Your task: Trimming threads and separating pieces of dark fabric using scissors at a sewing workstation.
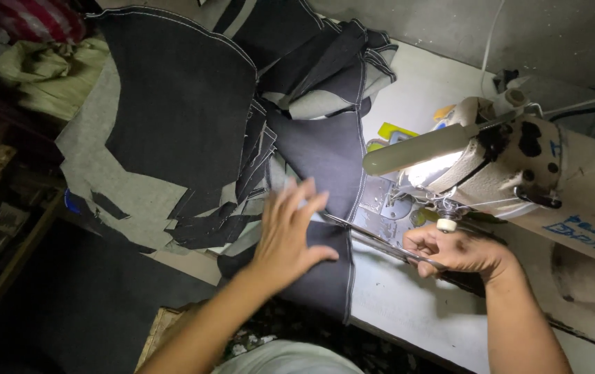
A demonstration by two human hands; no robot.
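Nearest the camera, a pale garment is cut off at the bottom edge. The left forearm rises from there to the left hand, fingers spread apart and slightly motion-blurred, palm down on or just over the dark denim piece; can't tell if it actually presses the cloth. The denim has white stitching along its right edge and hangs over the front of the white table, lower end lost in shadow.

The right hand is closed around the handles of long metal scissors. The handles are hidden inside the fist, and the blades point left with the tip reaching the denim edge near the left fingertips. Blades look nearly together, hard to say.

Just behind the right hand, the cream sewing machine with its lamp lit; the needle area is washed out by glare and the machine body is cut off at the right. A yellow bit behind the lamp is unclear.

Farther back, a pile of denim panels, dark and grey sides mixed, overlapping so that piece edges are hard to separate. Top left, crumpled light cloth in the dark. The left side below is too dark to read.
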